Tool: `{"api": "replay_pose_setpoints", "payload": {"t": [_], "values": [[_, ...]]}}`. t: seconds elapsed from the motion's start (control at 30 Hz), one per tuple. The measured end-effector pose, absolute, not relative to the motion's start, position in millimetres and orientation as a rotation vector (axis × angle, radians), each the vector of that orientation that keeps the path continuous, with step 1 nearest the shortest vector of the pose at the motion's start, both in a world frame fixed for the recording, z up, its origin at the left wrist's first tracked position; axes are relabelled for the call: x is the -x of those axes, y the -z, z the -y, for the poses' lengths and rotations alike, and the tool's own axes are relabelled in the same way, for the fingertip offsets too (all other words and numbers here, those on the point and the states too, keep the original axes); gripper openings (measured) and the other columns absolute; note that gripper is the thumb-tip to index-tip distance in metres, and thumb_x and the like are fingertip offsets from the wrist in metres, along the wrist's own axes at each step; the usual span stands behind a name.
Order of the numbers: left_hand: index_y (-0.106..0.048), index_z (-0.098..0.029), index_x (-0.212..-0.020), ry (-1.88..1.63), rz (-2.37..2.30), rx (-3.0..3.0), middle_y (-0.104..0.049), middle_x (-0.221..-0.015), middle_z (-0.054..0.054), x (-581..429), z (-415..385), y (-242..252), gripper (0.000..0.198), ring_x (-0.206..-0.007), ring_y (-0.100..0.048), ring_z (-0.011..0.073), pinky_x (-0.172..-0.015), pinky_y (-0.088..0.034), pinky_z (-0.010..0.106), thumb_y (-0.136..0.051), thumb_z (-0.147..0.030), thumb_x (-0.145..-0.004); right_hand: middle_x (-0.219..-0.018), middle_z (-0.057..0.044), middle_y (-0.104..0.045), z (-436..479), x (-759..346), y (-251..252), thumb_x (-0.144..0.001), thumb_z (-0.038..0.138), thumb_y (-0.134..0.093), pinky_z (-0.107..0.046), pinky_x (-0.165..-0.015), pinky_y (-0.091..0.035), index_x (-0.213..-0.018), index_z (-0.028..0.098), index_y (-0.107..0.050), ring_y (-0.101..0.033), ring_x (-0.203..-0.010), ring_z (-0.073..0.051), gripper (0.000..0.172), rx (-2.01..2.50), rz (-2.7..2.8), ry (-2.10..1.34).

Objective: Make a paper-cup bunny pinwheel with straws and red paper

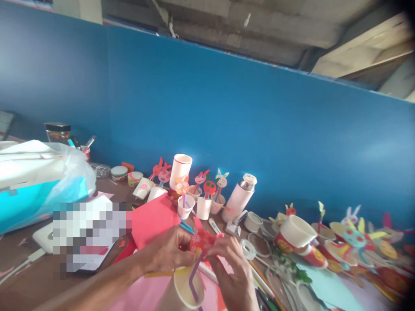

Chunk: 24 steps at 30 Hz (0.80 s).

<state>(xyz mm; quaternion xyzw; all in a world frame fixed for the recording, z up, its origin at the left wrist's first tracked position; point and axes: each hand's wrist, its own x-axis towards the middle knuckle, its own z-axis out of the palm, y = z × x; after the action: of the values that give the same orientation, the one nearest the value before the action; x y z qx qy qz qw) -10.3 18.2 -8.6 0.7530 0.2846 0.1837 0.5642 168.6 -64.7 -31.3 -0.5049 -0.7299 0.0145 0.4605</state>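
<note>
**Lead:** State of each grip?

**Clerk:** The left hand [173, 250] is closed in a pinch on the left edge of the red cutout [205, 238]; the right hand [236, 268] pinches its right edge. The cutout sits just above the paper cup [177, 293], over the bench [39, 285]. Whether either pinch also catches the purple straw [193, 280], I cannot tell; fingers and blur obscure it.

**Lead:** Sound practice?

**Clerk:** In my judgement, support the cutout from both sides, press lightly and align the straw's top first. Squeezing hard could crease one or flatten the other.

**Lead:** Materials?

**Clerk:** Cutout: thin paper, irregular outline. Straw: slender, bent, showing inside the cup's mouth. Cup: pale, round-rimmed. Beyond: a smooth pink flask [238, 201], cylindrical, with a shiny metal collar.
</note>
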Motion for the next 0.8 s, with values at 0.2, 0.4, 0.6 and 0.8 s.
{"api": "replay_pose_setpoints", "payload": {"t": [0.2, 0.4, 0.6, 0.8], "values": [[-0.037, -0.016, -0.054, -0.455, -0.688, -1.771, -0.029, -0.056, -0.005, 10.7, -22.0, 18.9, 0.028, -0.053, -0.025, 0.0074, -0.048, -0.020, 0.022, -0.054, -0.030, -0.072, -0.081, -0.001, -0.063, 71.9, -162.3, 19.3, -0.083, 0.019, -0.055, -0.029, -0.075, -0.043, -0.077, 0.023, -0.062, -0.058, -0.082, -0.017, 0.010, 1.116, 1.437, -0.244], [-0.043, -0.015, -0.054, -0.567, -0.889, -1.740, -0.031, -0.054, -0.005, 5.3, -16.9, 22.1, 0.031, -0.052, -0.029, 0.0077, -0.047, -0.023, 0.020, -0.057, -0.039, -0.068, -0.066, 0.001, -0.062, 78.2, -155.0, 8.3, -0.074, 0.040, -0.066, -0.022, -0.062, -0.043, -0.072, 0.020, -0.062, -0.054, -0.064, -0.013, 0.020, 1.269, 0.945, -0.668], [-0.060, -0.011, -0.064, -0.722, -0.853, -1.739, -0.050, -0.058, -0.001, -0.8, -2.3, 9.4, 0.037, -0.056, -0.044, 0.0118, -0.050, -0.034, 0.020, -0.055, -0.047, -0.072, -0.068, -0.001, -0.063, 67.7, -134.8, 28.2, -0.071, 0.045, -0.067, -0.023, -0.063, -0.045, -0.073, 0.019, -0.060, -0.056, -0.066, -0.015, 0.028, 1.197, 0.814, -0.855], [-0.066, -0.010, -0.070, -0.809, -0.962, -1.783, -0.060, -0.063, 0.002, -6.2, 3.6, 13.2, 0.030, -0.060, -0.054, 0.0148, -0.053, -0.040, 0.019, -0.057, -0.039, -0.073, -0.065, -0.003, -0.063, 63.4, -125.5, 53.9, -0.074, 0.051, -0.061, -0.024, -0.056, -0.046, -0.077, 0.019, -0.064, -0.058, -0.062, -0.017, 0.032, 1.321, 0.893, -0.683]]}}
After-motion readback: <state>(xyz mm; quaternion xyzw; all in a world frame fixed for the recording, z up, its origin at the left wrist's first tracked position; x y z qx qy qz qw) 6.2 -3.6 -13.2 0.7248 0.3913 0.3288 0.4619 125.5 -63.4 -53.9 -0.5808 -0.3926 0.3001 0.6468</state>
